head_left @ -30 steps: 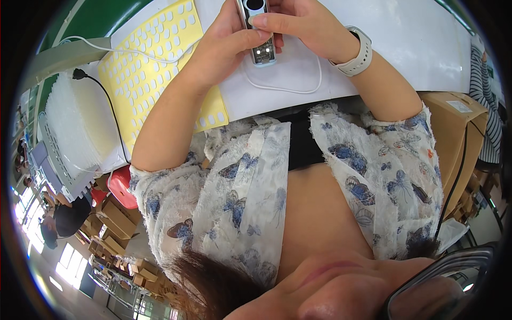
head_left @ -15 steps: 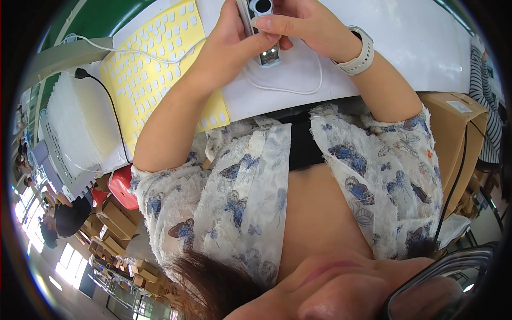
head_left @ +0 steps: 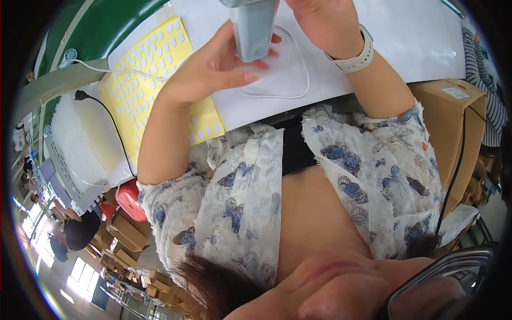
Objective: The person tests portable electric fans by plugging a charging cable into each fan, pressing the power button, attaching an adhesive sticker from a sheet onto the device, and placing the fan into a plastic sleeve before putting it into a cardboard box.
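Note:
My right hand (head_left: 322, 21), with a pale watch (head_left: 356, 57) on the wrist, grips a small grey rectangular device (head_left: 253, 29) from above at the top edge of the view. The device shows its plain grey back. My left hand (head_left: 213, 69) lies open just under and behind it, fingertips touching its lower end and thumb stretched out free. A thin white cable (head_left: 301, 74) loops on the white table (head_left: 416, 48) below the hands.
A yellow sheet of white oval stickers (head_left: 144, 80) lies left of the hands, next to a stack of translucent trays (head_left: 80, 138) and a black cable (head_left: 109, 114). A cardboard box (head_left: 453, 122) stands at right, a red stool (head_left: 130, 200) at lower left. Another person's striped sleeve (head_left: 482, 58) shows far right.
The device was held in both hands with its lens side showing. It has been raised and turned to its plain back, the left hand has opened beneath it, and the view has shifted slightly.

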Demonstrator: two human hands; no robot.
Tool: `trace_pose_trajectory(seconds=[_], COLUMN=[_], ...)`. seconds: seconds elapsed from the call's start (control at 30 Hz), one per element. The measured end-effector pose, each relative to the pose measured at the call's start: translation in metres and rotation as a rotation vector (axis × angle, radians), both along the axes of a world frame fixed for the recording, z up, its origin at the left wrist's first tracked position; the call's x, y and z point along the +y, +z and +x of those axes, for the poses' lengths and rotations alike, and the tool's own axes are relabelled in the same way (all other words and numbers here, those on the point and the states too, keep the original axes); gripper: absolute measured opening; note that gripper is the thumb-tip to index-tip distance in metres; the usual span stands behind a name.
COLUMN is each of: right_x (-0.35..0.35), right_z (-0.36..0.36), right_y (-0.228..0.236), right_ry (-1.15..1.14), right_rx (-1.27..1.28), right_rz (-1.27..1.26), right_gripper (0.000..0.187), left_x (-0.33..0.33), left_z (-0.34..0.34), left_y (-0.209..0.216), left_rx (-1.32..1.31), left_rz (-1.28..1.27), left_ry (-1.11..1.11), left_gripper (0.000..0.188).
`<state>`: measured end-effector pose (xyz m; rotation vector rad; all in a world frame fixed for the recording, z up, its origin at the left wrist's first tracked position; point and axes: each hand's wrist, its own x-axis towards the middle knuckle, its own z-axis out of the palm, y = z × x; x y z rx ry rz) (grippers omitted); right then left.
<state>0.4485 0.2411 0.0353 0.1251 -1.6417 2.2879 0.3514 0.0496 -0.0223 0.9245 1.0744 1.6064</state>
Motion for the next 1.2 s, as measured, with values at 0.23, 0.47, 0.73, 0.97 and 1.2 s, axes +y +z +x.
trace_pose_trajectory(seconds=[0.23, 0.47, 0.73, 0.97, 1.2], right_x=[0.012, 0.024, 0.026, 0.025, 0.022], right_z=[-0.007, -0.006, -0.012, -0.013, -0.010], right_y=[0.000, -0.004, -0.007, -0.010, 0.000], right_ry=[0.034, 0.169, 0.041, 0.084, 0.055], right_rx=[-0.054, -0.014, -0.013, 0.048, -0.072], right_rz=[-0.463, -0.672, -0.507, -0.568, -0.631], right_gripper=[0.065, 0.065, 0.065, 0.065, 0.059], left_x=[0.003, 0.008, 0.008, 0.006, 0.001], left_z=[0.012, 0.011, 0.010, 0.007, 0.008], left_y=[-0.004, -0.003, -0.002, -0.017, -0.013], left_rx=[0.327, 0.855, 0.867, 0.718, 0.229], left_rz=[-0.116, -0.146, -0.105, -0.048, -0.025], left_ry=[0.222, 0.615, 0.658, 0.503, 0.145], left_gripper=[0.077, 0.079, 0.078, 0.086, 0.118])
